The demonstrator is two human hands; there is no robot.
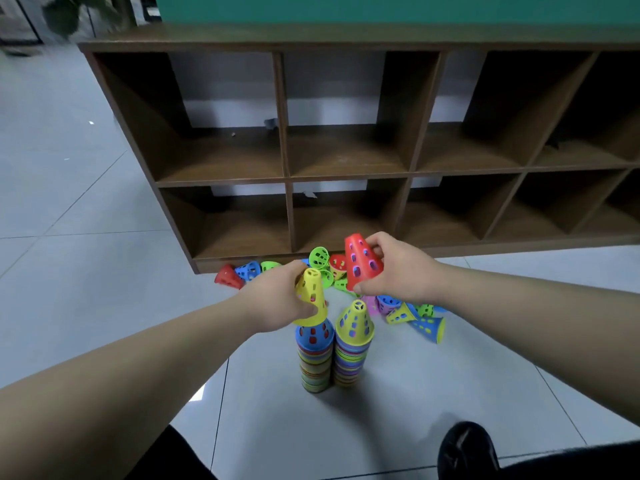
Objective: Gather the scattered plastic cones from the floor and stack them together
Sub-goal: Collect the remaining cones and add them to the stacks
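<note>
Two tall stacks of coloured plastic cones stand side by side on the floor: the left stack [314, 362] has a blue cone on top, the right stack [351, 355] a yellow one. My left hand [277, 299] grips a yellow cone [311, 296], tilted, just above the left stack. My right hand [398, 268] holds a red cone [362, 265] upright in the air, above and behind the right stack. Several loose cones [325, 263] in red, blue, green and yellow lie on the floor behind the stacks, with more loose cones [412, 313] to their right.
A brown wooden cubby shelf [287, 181] with open compartments stands right behind the cones. Grey floor tiles [86, 271] stretch to the left. My black shoe [465, 448] is at the bottom right, and a dark trouser leg at the bottom left.
</note>
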